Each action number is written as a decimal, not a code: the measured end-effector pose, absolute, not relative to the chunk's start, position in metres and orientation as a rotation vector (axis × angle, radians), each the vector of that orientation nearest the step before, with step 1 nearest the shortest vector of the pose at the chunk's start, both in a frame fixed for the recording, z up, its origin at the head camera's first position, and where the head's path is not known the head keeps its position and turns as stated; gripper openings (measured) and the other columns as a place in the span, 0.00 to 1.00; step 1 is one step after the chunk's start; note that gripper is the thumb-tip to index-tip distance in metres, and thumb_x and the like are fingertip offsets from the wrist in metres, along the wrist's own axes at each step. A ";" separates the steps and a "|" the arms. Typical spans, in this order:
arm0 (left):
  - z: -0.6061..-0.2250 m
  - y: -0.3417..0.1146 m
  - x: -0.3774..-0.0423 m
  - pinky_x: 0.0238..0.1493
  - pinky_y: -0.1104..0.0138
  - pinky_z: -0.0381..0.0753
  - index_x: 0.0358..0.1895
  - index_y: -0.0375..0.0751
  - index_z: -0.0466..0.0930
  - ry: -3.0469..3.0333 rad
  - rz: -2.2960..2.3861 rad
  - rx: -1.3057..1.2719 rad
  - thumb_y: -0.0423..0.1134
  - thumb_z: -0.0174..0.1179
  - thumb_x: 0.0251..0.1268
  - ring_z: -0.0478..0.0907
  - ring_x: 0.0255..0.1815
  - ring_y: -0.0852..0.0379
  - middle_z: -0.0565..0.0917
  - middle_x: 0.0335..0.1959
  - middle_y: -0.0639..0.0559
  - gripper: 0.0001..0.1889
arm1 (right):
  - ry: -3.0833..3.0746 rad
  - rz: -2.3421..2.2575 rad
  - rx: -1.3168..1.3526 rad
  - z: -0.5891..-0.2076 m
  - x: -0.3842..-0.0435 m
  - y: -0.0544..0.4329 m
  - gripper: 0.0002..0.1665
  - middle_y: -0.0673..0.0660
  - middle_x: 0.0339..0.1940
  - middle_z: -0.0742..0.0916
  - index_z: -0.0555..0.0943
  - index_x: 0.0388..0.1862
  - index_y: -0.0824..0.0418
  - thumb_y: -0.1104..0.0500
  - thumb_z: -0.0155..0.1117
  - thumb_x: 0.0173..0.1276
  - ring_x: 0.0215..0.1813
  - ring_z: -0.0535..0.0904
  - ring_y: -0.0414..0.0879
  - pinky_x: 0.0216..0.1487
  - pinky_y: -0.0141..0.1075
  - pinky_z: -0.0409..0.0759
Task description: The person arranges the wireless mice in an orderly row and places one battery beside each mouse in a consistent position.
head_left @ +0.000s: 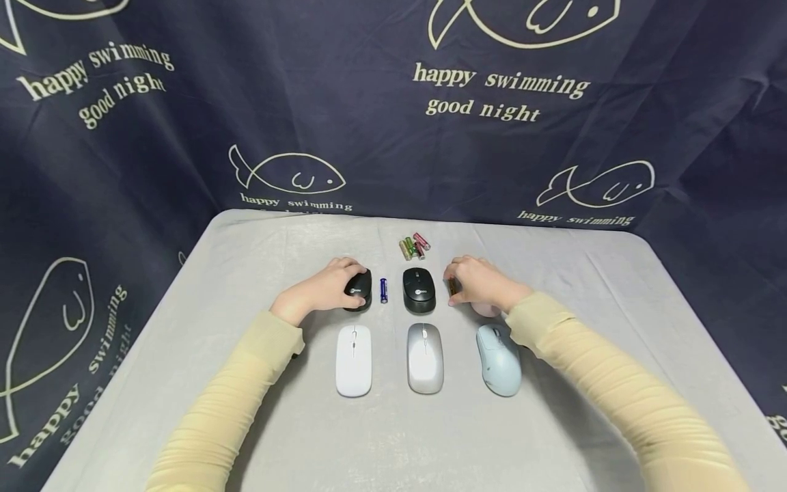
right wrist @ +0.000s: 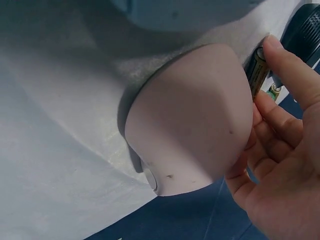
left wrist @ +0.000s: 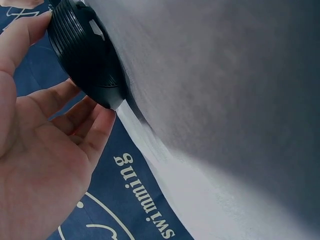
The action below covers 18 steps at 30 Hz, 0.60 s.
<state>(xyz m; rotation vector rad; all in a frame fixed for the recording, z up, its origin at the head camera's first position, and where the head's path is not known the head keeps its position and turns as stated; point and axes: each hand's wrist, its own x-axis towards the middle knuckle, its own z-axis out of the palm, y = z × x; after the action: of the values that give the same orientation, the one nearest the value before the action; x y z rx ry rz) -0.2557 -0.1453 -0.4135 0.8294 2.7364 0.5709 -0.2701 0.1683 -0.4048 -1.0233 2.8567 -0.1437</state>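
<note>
My left hand (head_left: 326,285) grips a black computer mouse (head_left: 359,290) at the left of the back row. In the left wrist view its thumb is at one end of this mouse (left wrist: 85,55) and the fingertips at the other. On the right, my right hand (head_left: 482,281) pinches a dark and gold battery (right wrist: 258,72) lengthwise between thumb and fingers. A pale pink mouse (right wrist: 192,120) lies right beside those fingers, mostly covered by the hand in the head view. Between the hands are a blue battery (head_left: 384,290) and another black mouse (head_left: 419,290).
A white mouse (head_left: 354,361), a silver mouse (head_left: 425,359) and a light blue mouse (head_left: 499,361) form the front row. Several colored batteries (head_left: 412,247) lie clustered toward the back of the cloth-covered table (head_left: 393,444). A dark blue printed curtain (head_left: 381,123) hangs behind.
</note>
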 end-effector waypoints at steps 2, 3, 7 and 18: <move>-0.413 -0.145 -0.255 0.64 0.52 0.66 0.64 0.31 0.67 2.736 0.569 0.827 0.47 0.64 0.54 0.61 0.64 0.41 0.66 0.65 0.35 0.36 | 2.859 -0.145 -1.035 -0.405 -0.270 0.168 0.26 0.56 0.41 0.84 0.83 0.41 0.62 0.52 0.79 0.44 0.47 0.78 0.55 0.47 0.53 0.77; -0.413 -0.145 -0.255 0.64 0.52 0.66 0.64 0.31 0.67 2.735 0.569 0.826 0.47 0.64 0.54 0.61 0.64 0.41 0.66 0.65 0.35 0.36 | 2.859 -0.147 -1.037 -0.405 -0.270 0.169 0.26 0.56 0.41 0.84 0.83 0.41 0.62 0.52 0.79 0.44 0.47 0.78 0.55 0.47 0.53 0.77; -0.414 -0.146 -0.255 0.64 0.52 0.65 0.64 0.31 0.67 2.735 0.566 0.830 0.47 0.64 0.55 0.61 0.65 0.40 0.66 0.65 0.35 0.36 | 2.861 -0.146 -1.047 -0.405 -0.270 0.169 0.26 0.56 0.41 0.84 0.83 0.41 0.62 0.51 0.79 0.44 0.47 0.78 0.55 0.47 0.53 0.77; -0.415 -0.146 -0.256 0.65 0.51 0.65 0.65 0.31 0.66 2.735 0.563 0.837 0.47 0.64 0.55 0.60 0.65 0.40 0.65 0.65 0.35 0.36 | 2.871 -0.158 -1.043 -0.406 -0.271 0.169 0.27 0.55 0.42 0.84 0.83 0.42 0.60 0.49 0.78 0.44 0.49 0.77 0.56 0.47 0.53 0.76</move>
<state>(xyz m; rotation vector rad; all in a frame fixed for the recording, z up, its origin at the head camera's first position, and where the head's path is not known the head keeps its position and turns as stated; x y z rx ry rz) -0.2563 -0.1459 -0.4146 0.8366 2.7349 0.5632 -0.2712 0.1685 -0.4062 -1.0433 2.8708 -0.1581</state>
